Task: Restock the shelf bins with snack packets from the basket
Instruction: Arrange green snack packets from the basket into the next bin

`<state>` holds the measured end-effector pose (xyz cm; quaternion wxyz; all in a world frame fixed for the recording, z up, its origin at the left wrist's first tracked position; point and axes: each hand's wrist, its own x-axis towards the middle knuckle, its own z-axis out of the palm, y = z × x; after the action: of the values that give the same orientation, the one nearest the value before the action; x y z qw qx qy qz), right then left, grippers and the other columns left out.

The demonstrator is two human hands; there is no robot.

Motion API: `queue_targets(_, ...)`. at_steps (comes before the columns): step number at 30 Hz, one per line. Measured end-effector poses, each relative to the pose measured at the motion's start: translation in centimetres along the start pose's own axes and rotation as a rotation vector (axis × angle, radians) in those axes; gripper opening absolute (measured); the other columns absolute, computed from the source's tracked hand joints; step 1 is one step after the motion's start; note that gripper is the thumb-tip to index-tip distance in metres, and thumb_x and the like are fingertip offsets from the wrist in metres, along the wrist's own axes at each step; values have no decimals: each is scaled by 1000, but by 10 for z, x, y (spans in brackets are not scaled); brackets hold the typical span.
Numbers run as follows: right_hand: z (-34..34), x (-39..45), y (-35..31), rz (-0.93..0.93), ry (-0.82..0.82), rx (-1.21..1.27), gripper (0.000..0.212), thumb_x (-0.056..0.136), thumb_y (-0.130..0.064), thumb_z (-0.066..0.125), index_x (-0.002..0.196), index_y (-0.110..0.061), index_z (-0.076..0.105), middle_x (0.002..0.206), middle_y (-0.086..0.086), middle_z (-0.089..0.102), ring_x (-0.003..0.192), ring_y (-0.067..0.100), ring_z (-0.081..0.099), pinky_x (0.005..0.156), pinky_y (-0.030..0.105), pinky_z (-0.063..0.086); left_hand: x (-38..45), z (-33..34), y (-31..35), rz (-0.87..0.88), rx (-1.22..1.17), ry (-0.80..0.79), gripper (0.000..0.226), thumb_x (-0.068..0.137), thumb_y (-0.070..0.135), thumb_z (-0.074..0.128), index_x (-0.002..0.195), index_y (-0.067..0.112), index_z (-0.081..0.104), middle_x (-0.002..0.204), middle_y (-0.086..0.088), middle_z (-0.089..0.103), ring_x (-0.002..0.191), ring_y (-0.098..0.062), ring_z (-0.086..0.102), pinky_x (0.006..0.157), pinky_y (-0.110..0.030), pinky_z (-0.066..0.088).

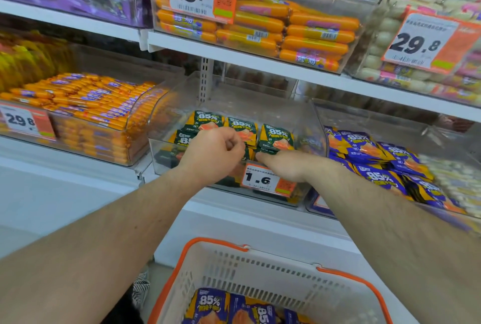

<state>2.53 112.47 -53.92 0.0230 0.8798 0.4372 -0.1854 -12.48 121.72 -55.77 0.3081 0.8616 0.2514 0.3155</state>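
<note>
left hand [212, 153]: above the front wall of the clear bin [316, 128], fingers curled, what they hold i cannot tell.
right hand [282, 166]: at the bin front, fingers hidden, state i cannot tell.
green packets [277, 136]: in this bin.
purple packets [208, 306]: in the basket [260, 269] below.
price tag [266, 180]: partly covered by the right hand.
neighbours: orange sausages [86, 105] left, purple bin [377, 159] right.

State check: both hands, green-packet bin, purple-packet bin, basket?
left hand: fingers curled, over green packets
right hand: fingers reaching into the bin, grip hidden
green-packet bin: partly filled
purple-packet bin: heaped with packets
basket: purple packets at bottom
</note>
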Motion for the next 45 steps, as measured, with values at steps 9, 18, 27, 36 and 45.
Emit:
queue_targets(9, 39, 0, 16, -215, 834, -49, 43, 99, -36, 36, 84, -9, 65, 95, 18, 65, 89, 36, 62, 84, 47, 50, -25, 8, 30, 137, 529, -335, 15, 85, 33, 54, 72, 26, 58, 77, 5, 66, 75, -19, 60, 70, -30, 47)
queue_targets(18, 217, -23, 47, -379, 663, 274, 19, 88, -13, 49, 86, -7, 67, 88, 10, 67, 82, 32, 61, 74, 40, 50, -65, 65, -3, 41, 744, -1377, 39, 99, 27, 49, 88, -9, 56, 74, -22, 40, 72, -41, 38, 79, -46, 46)
queue_targets(27, 371, -31, 89, 33, -513, 192, 18, 96, -12, 48, 104, -17, 63, 96, 9, 62, 82, 26, 57, 60, 31, 42, -69, 109, -20, 49, 778, -1385, 13, 101, 32, 45, 97, 23, 54, 81, 10, 49, 69, -6, 46, 73, -31, 38)
queue_targets(36, 389, -36, 82, 128, -315, 68, 37, 94, -17, 57, 129, -28, 56, 139, 10, 44, 128, 34, 42, 104, 45, 39, -69, 121, -24, 34, 770, -1417, 34, 101, 35, 47, 129, 20, 58, 120, 2, 59, 94, -16, 54, 78, -30, 39)
queue_targets(45, 262, -14, 68, -106, -121, 354, 9, 100, -20, 50, 99, -23, 59, 94, -4, 59, 80, 15, 56, 65, 27, 46, -38, 84, -28, -44, 743, -1305, 26, 97, 40, 52, 101, 19, 67, 105, 1, 61, 93, -17, 57, 86, -36, 45)
